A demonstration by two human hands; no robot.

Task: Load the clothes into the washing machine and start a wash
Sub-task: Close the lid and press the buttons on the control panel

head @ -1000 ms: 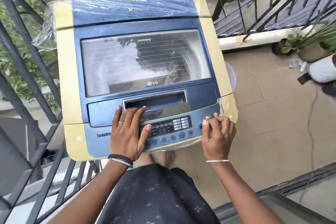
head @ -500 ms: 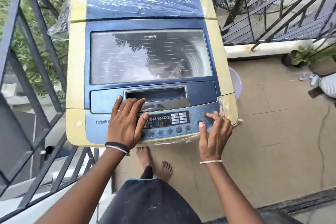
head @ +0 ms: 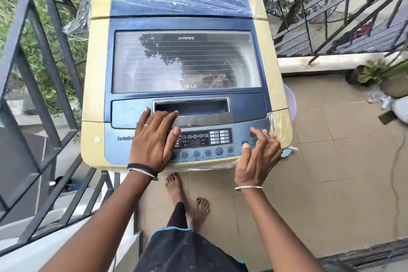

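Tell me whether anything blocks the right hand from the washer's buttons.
Nothing solid does. The right hand rests on the control panel, thumb at a round button; only clear plastic wrap covers that corner.

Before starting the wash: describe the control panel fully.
The control panel is a blue strip along the washing machine's front edge, clear film over its right end. It has a dark lit display, round buttons below and larger buttons at right. The left hand lies flat on its left part; the right hand's thumb touches a right button.
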